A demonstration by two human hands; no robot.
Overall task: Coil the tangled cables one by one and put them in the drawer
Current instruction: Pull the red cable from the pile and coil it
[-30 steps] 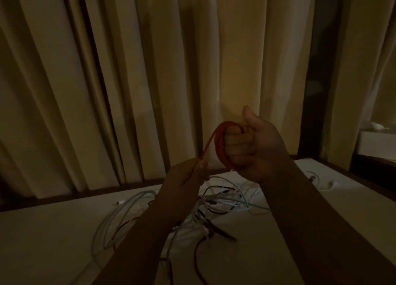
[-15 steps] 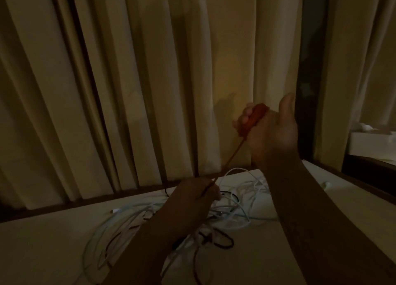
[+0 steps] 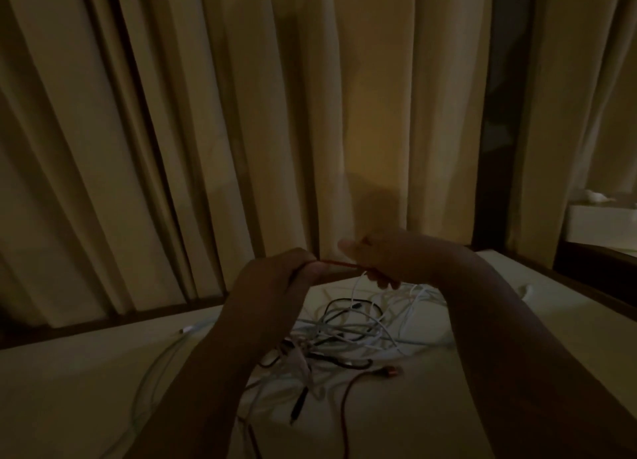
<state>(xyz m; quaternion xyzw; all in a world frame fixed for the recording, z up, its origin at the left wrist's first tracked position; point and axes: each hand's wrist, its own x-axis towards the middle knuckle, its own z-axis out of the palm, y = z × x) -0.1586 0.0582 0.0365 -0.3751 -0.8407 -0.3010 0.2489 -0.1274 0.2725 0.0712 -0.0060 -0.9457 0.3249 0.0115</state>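
- Holding a short, taut stretch of the red cable between my two hands, low over the table, in dim warm light.
- My left hand is clenched around the cable, with the strand coming out at my fingertips.
- My right hand has its fingers curled around the cable's other side. I cannot see from here whether the wound loops are still in that palm.
- What changed: a second ago my right hand was a raised fist with red loops around it, up against the curtain. Half a second ago it was higher still. Now it has dropped and come in near my left hand.
- The slanted length of red strand that ran between my hands has shortened to a brief, nearly level span.
- The rest of the red cable lies on the table, its plug just beside the near edge of the tangle of cables.
- I judge this to be mid-coil: one more turn gathered, a loose tail left to wind.
- The white and dark cables still lie knotted together, so most of the task remains.
- No drawer shows in this view.
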